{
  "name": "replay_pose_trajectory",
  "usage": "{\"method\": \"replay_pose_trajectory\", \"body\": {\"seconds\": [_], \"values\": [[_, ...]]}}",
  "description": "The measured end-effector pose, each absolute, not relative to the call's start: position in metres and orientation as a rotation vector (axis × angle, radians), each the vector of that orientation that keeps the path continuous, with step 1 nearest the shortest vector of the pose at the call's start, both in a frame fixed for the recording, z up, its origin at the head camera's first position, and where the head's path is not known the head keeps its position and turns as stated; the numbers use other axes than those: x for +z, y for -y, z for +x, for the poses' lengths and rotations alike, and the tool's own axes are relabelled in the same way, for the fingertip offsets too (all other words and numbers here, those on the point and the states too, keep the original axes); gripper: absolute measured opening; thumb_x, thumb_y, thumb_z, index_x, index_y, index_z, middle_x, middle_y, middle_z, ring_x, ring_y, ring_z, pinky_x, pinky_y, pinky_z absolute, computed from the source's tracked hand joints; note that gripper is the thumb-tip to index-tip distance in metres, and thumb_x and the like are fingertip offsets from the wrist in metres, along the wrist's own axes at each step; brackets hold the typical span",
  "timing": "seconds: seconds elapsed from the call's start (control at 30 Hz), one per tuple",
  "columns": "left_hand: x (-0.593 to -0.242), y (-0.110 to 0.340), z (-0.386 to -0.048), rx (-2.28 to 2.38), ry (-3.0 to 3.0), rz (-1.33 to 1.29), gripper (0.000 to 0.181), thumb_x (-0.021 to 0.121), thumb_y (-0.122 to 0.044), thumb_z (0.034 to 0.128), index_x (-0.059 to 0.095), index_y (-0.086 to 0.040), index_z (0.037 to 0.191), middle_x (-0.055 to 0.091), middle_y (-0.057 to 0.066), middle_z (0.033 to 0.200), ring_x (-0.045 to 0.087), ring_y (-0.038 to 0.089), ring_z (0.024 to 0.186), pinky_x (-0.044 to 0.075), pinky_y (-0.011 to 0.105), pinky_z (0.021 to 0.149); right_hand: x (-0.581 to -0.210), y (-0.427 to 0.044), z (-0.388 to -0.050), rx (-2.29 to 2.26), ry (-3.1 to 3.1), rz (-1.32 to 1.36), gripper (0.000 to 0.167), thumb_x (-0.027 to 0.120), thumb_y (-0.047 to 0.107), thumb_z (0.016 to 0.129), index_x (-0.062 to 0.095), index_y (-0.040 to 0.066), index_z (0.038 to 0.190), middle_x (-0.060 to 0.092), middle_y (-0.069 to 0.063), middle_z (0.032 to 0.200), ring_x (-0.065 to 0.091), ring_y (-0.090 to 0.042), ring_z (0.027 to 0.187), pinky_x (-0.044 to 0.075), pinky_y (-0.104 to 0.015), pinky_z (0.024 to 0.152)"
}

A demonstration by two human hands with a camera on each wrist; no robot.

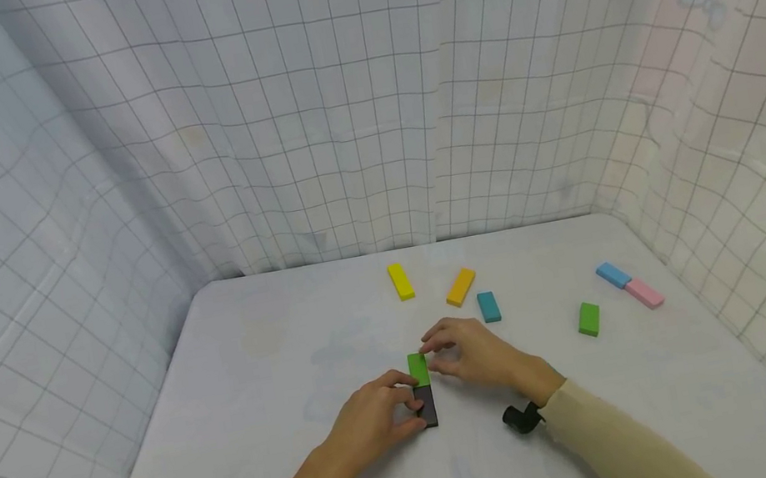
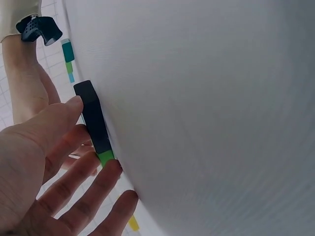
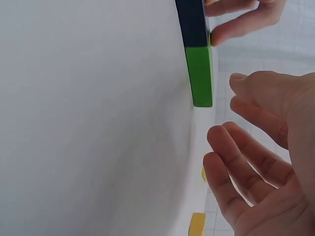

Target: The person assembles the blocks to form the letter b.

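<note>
The left hand reaches in from the near left of the black block, its fingers spread and gently bent, with fingertips and thumb touching along the block's left side; it rests against the block rather than gripping it. The right hand comes in from the right and sits beyond the black block, thumb and fingers apart and loosely curved, holding nothing, just beside the green block. The black block lies flat on the table, its long axis running away from the person; the green block continues that line from its far end, the two meeting short end to short end. Both are plain, straight-edged bars: the black one dark, with a bluish cast in the wrist views, the green one bright and even. Beyond the black block lies the yellow block; beyond and to its right are the orange block and the teal block, then, well apart to the right, a second green block and the touching blue block and pink block.
</note>
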State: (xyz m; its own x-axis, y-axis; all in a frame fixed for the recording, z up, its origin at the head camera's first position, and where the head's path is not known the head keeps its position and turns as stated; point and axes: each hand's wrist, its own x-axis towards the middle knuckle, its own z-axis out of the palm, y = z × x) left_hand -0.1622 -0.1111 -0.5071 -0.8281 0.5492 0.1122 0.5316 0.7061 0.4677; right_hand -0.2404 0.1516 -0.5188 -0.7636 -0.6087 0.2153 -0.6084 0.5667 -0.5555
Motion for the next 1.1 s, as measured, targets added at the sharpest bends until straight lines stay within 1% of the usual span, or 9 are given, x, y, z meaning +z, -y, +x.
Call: {"method": "replay_pose_trajectory", "body": {"seconds": [0.13, 0.33, 0.5, 0.7, 0.87, 1.1], "values": [[-0.508, 0.111, -0.162, 0.769, -2.874, 0.916, 0.014, 0.100, -0.022, 0.0944, 0.091, -0.013, 0.099, 0.082, 0.006, 0.136, 0.084, 0.027, 0.115, 0.071, 0.048, 0.098, -0.516, -0.157, -0.245, -1.024, -2.810, -1.034, 0.025, 0.086, 0.020, 0.108, 0.086, 0.012, 0.132, 0.080, -0.003, 0.139, 0.081, -0.024, 0.123, 0.069, -0.044, 0.105], [-0.508, 0.112, -0.163, 0.786, -2.880, 0.939, 0.012, 0.099, -0.022, 0.0963, 0.090, -0.014, 0.098, 0.082, 0.005, 0.135, 0.084, 0.026, 0.115, 0.071, 0.046, 0.099, -0.511, -0.165, -0.252, -1.031, -2.868, -0.940, 0.026, 0.085, 0.019, 0.109, 0.086, 0.010, 0.134, 0.079, -0.006, 0.140, 0.079, -0.025, 0.121, 0.069, -0.048, 0.108], [-0.508, 0.113, -0.162, 0.787, -2.888, 0.953, 0.008, 0.096, -0.020, 0.0994, 0.089, -0.016, 0.096, 0.082, 0.005, 0.133, 0.084, 0.025, 0.112, 0.071, 0.045, 0.097, -0.507, -0.172, -0.258, -1.032, -2.924, -0.911, 0.028, 0.087, 0.016, 0.107, 0.086, 0.007, 0.134, 0.078, -0.011, 0.141, 0.080, -0.030, 0.120, 0.069, -0.052, 0.108], [-0.510, 0.111, -0.163, 0.775, -2.918, 0.957, 0.011, 0.096, -0.017, 0.0984, 0.087, -0.018, 0.092, 0.083, 0.004, 0.131, 0.084, 0.023, 0.109, 0.071, 0.042, 0.094, -0.505, -0.183, -0.272, -1.039, -3.004, -0.852, 0.029, 0.089, 0.013, 0.105, 0.086, 0.005, 0.132, 0.079, -0.011, 0.138, 0.079, -0.030, 0.116, 0.068, -0.053, 0.105], [-0.511, 0.111, -0.164, 0.786, -2.931, 0.974, 0.014, 0.097, -0.015, 0.0976, 0.084, -0.018, 0.091, 0.083, 0.005, 0.130, 0.084, 0.023, 0.109, 0.070, 0.042, 0.094, -0.506, -0.191, -0.284, -1.078, -3.046, -0.783, 0.030, 0.090, 0.013, 0.104, 0.086, 0.004, 0.132, 0.079, -0.014, 0.137, 0.078, -0.035, 0.118, 0.067, -0.055, 0.105], [-0.511, 0.111, -0.164, 0.787, -2.933, 0.979, 0.013, 0.097, -0.015, 0.0976, 0.084, -0.018, 0.095, 0.083, 0.004, 0.131, 0.084, 0.024, 0.112, 0.070, 0.044, 0.097, -0.508, -0.198, -0.296, -1.077, -3.077, -0.672, 0.036, 0.090, 0.015, 0.104, 0.083, 0.003, 0.137, 0.074, -0.023, 0.144, 0.075, -0.040, 0.124, 0.067, -0.058, 0.107]]}}
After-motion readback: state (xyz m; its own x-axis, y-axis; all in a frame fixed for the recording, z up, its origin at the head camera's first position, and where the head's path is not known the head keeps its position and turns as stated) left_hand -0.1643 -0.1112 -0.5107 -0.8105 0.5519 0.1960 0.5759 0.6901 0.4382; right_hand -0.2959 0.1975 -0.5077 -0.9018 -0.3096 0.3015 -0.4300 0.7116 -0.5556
